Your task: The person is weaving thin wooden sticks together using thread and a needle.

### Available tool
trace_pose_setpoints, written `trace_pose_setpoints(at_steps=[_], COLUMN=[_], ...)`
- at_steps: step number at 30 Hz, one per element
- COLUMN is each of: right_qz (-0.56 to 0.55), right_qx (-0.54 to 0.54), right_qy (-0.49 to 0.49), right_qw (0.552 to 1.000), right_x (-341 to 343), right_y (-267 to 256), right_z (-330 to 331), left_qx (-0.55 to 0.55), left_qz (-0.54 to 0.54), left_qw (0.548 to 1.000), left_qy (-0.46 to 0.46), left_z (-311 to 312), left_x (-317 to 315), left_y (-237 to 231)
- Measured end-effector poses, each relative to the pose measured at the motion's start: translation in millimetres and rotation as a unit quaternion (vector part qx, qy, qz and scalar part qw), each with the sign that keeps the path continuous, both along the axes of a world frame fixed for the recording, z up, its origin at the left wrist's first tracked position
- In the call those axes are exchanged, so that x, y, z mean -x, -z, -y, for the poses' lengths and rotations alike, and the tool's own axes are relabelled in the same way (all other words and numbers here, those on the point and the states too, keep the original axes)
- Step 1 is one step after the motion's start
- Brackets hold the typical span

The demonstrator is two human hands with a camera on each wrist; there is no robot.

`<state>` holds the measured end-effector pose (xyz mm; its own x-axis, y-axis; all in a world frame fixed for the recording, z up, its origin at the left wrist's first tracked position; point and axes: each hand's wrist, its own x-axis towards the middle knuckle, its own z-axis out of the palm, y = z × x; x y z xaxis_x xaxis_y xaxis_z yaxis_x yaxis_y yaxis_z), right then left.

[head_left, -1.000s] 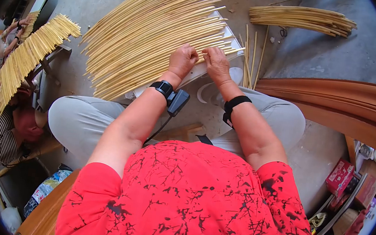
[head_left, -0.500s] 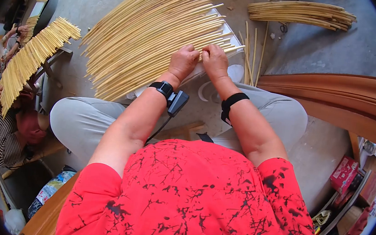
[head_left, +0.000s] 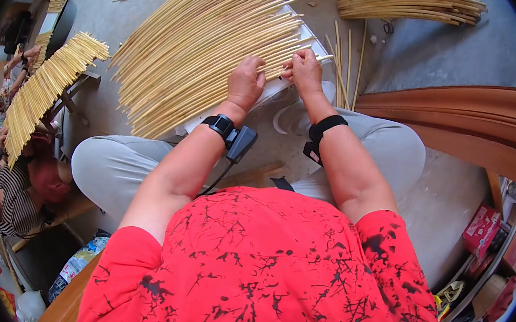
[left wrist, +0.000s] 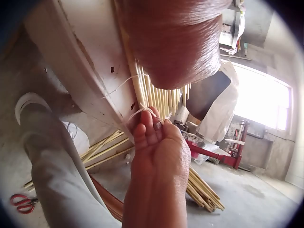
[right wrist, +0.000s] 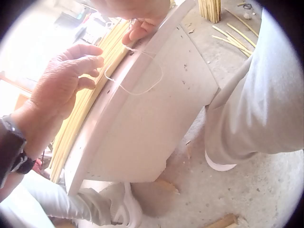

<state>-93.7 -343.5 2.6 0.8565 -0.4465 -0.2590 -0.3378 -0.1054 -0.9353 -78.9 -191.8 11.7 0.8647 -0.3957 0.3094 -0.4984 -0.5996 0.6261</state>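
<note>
Head: sticks (head_left: pixel 194 54) lie on white board (head_left: pixel 309 36), just ahead of both hands; L hand (head_left: pixel 245 85) nr close edge, R hand (head_left: pixel 305 73) at R end, fingers bent.

L wrist: R hand pinches white string (left wrist: pixel 124 84) at stick ends; L fingers hidden, can't tell.

R wrist: L hand half-open beside sticks, fingers apart; string loops btwn hands, over board edge.

Gap beside left grip (right wrist: pixel 64 78); thread (right wrist: pixel 135 93) near

One looped string (right wrist: pixel 135 93) at the fingers, one white board (right wrist: pixel 133 128) beneath, sticks (head_left: pixel 194 47) past counting beside them, one bundle (head_left: pixel 412 6) and one pair of scissors (left wrist: pixel 23 203) well apart.
</note>
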Motion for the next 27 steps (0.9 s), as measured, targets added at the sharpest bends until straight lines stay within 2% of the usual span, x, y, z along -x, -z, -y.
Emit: trace_pose_setpoints(at_steps=[4, 6, 9, 15, 21, 23, 25, 26, 27], right_qz=[-0.002, -0.009, -0.005, 0.013, -0.006, -0.004, 0.023, 0.023, 0.012], right_qx=[-0.006, -0.011, -0.004, 0.041, 0.036, 0.033, 0.126, 0.126, 0.060], right_qy=[0.000, 0.004, 0.006, 0.007, 0.004, 0.008, 0.013, 0.015, 0.027], right_qw=[1.000, 1.000, 1.000, 0.999, 0.999, 0.999, 0.992, 0.992, 0.998], right_x=[-0.3, -1.2, -2.1, -5.0, -3.8, -8.0, -11.2, -9.0, -5.3], right_y=[-1.1, -2.2, 1.4, 19.7, 15.0, 29.5, 35.3, 29.6, 23.8], right_z=[-1.6, -2.1, -1.9, 0.1, 0.7, 3.5, 2.8, 2.0, 1.5], left_qx=[0.010, -0.020, -0.051, -0.075, -0.091, -0.098, -0.106, -0.119, -0.131], left_qz=[0.023, 0.094, 0.121, 0.137, 0.194, 0.195, 0.195, 0.197, 0.199], left_qw=[1.000, 0.994, 0.990, 0.987, 0.975, 0.973, 0.972, 0.970, 0.968], left_qy=[-0.019, 0.052, 0.059, 0.033, 0.065, 0.071, 0.078, 0.078, 0.078], left_z=[4.6, 7.9, 14.8, 24.4, 23.0, 22.9, 21.7, 21.0, 20.7], left_x=[8.6, 11.6, 10.5, 6.3, 5.7, 6.0, 6.0, 5.2, 4.6], left_y=[-8.3, -7.6, 0.3, 12.3, 10.4, 9.2, 10.3, 11.8, 13.4])
